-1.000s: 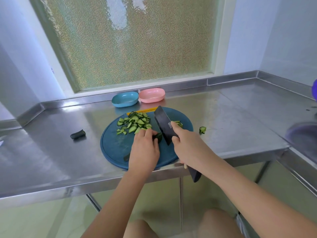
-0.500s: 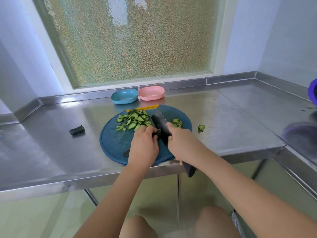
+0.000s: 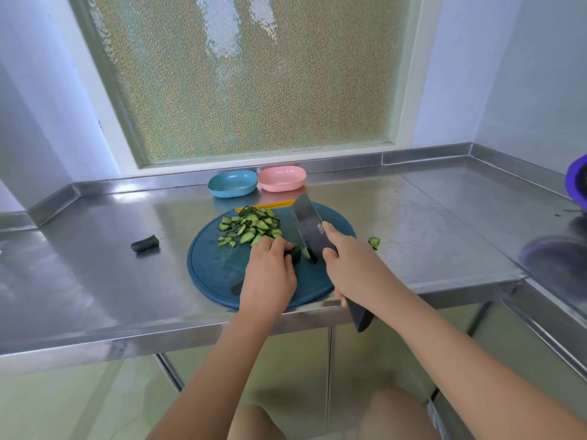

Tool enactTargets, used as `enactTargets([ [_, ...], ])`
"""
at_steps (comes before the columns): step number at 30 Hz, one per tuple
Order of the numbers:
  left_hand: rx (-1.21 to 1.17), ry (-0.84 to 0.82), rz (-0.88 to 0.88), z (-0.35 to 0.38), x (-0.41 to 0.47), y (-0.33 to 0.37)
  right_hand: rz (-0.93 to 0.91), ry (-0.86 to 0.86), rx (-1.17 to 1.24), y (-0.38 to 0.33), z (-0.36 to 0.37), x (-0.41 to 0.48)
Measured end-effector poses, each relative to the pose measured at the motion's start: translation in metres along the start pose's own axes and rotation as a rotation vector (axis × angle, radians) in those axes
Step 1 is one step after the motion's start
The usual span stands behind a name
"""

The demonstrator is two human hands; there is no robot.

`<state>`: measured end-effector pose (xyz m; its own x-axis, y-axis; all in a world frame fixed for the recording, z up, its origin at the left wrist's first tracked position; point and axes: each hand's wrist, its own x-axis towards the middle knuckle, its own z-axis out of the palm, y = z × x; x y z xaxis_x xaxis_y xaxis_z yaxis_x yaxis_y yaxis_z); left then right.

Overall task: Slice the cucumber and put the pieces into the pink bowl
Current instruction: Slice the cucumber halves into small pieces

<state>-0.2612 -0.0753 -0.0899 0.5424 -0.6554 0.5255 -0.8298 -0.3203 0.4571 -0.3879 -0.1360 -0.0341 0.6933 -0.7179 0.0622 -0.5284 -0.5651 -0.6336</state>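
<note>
Cucumber (image 3: pixel 297 254) is down to a dark stub on the round blue board (image 3: pixel 216 271), pinned under the curled fingers of my left hand (image 3: pixel 270 281). My right hand (image 3: pixel 352 268) wraps the handle of the broad black knife (image 3: pixel 309 227), and its blade now stands higher than half a second ago. Pale-green half-moon slices (image 3: pixel 251 227) are heaped behind. The smooth oval pink bowl (image 3: pixel 282 178) sits beyond on the shiny steel desk (image 3: pixel 95 265).
</note>
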Motion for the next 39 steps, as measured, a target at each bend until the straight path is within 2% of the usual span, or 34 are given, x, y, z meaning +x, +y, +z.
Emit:
enactTargets([
  [15, 0.001, -0.01, 0.015, -0.002, 0.001, -0.001, 0.009, -0.054, 0.005, -0.007, 0.0, 0.0],
  [23, 0.003, -0.015, 0.023, 0.001, 0.001, -0.002, -0.002, -0.072, -0.201, -0.015, 0.003, 0.002],
  [29, -0.008, -0.011, 0.012, 0.001, 0.001, -0.002, 0.056, -0.062, -0.202, -0.017, 0.025, 0.005],
  [39, 0.008, 0.01, -0.022, -0.001, -0.001, -0.001, 0.071, -0.028, 0.033, -0.002, 0.008, -0.005],
])
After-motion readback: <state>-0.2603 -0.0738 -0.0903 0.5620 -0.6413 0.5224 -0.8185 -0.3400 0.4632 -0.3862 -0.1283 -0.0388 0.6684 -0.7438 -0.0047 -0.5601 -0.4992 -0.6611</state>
